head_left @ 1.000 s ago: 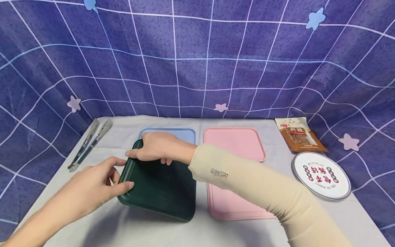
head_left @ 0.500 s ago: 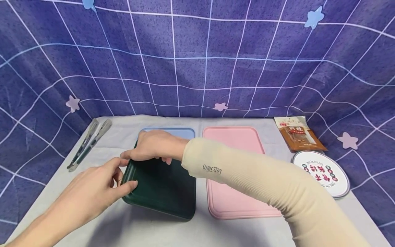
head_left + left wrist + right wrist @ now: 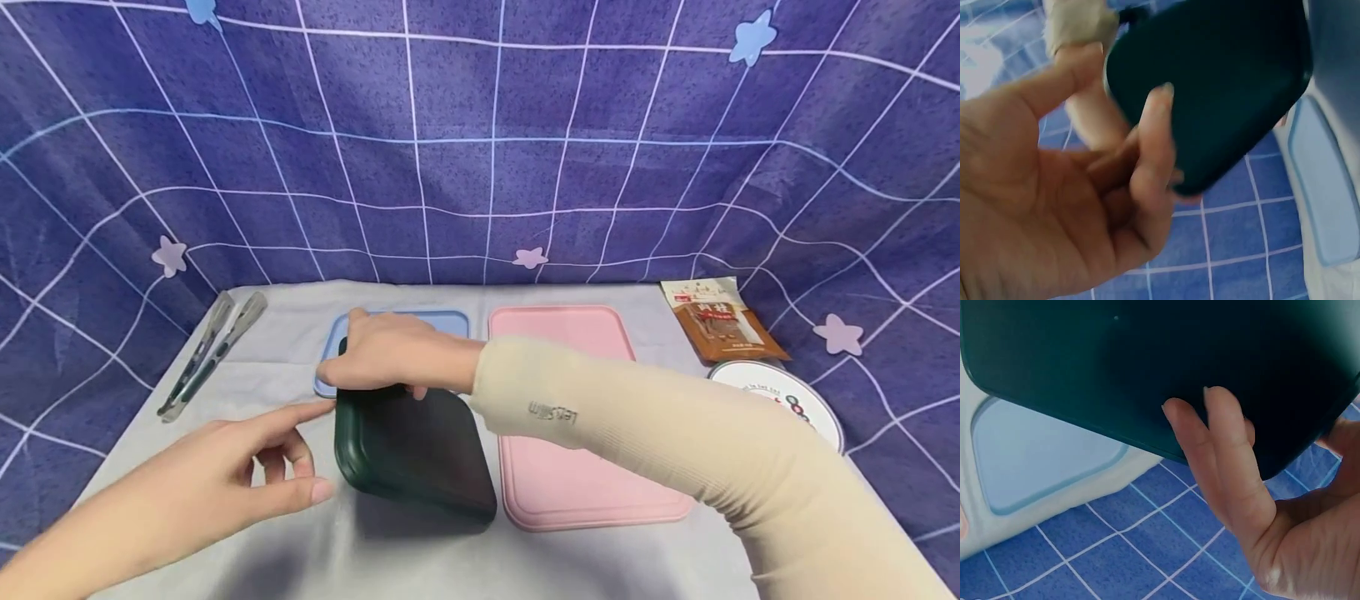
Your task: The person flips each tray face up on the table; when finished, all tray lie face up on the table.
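A dark green tray (image 3: 423, 454) is tilted up off the table, its left side raised. My right hand (image 3: 386, 350) grips its far left corner; in the right wrist view my right fingers (image 3: 1229, 431) lie against the tray's dark face. My left hand (image 3: 232, 471) is beside the tray's left edge, thumb and index finger spread apart. Its index fingertip is close to the edge; contact cannot be made out. In the left wrist view, the left hand (image 3: 1066, 194) has its palm showing and nothing in its grasp. Behind the green tray lies a light blue tray (image 3: 450, 320), partly covered.
A pink tray (image 3: 592, 492) lies at right front, and pink surface (image 3: 558, 323) also shows beyond my sleeve. Tongs (image 3: 213, 354) rest at the left. A brown food packet (image 3: 726, 325) and a white lettered round plate (image 3: 813, 396) lie at the right. A blue-purple cloth hangs behind.
My left hand has let go of the green tray and moved slightly down and away. The tray, held by my right hand, has shifted right and tilted more steeply.
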A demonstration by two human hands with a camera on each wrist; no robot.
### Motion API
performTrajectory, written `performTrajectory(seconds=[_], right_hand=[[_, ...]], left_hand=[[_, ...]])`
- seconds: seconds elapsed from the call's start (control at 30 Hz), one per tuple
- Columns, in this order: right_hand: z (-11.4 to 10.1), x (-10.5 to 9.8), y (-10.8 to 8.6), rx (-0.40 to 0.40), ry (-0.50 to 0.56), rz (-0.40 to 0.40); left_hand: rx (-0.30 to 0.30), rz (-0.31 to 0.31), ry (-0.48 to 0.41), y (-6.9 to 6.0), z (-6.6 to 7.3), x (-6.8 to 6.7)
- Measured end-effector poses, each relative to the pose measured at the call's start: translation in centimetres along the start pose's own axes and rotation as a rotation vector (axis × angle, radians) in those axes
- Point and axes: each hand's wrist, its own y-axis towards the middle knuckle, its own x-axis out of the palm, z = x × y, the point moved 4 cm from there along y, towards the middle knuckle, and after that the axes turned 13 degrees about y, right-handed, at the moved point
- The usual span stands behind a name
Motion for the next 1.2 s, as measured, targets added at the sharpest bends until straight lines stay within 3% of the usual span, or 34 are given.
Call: performTrajectory(seconds=[0.17,0.37,0.5,0.6,0.83,1.03,1.2], right_hand=[[1.0,-0.9,-1.2,-0.025,0.056,-0.005],[2.7,-2.9,-2.6,-0.059,0.128,0.014],[4.5,-5.0,-3.8,-0.063,0.205,0.069],[6.7,-6.5,-4.8,-0.092,0.35,0.124],[12.0,-7.1,-5.0,-0.083,0.859,0.147],[15.6,-6.1,-4.7,-0.087,1.109,0.2],[16.9,-4.4,-4.2,-0.095,1.223,0.187]], left_hand=[[0.039,-0.15,-0.106,0.4,-2.4,0.9],[-0.017,-0.359,-0.338,1.6,-5.1,3.2],[-0.059,-0.435,-0.391,1.9,-6.4,4.3],[-0.073,-0.469,-0.415,2.3,-7.1,5.1],[-0.103,-0.526,-0.56,2.4,-8.1,7.0],[-0.077,-0.504,-0.621,2.1,-8.5,7.0],[-0.072,-0.471,-0.654,2.3,-8.2,6.5]])
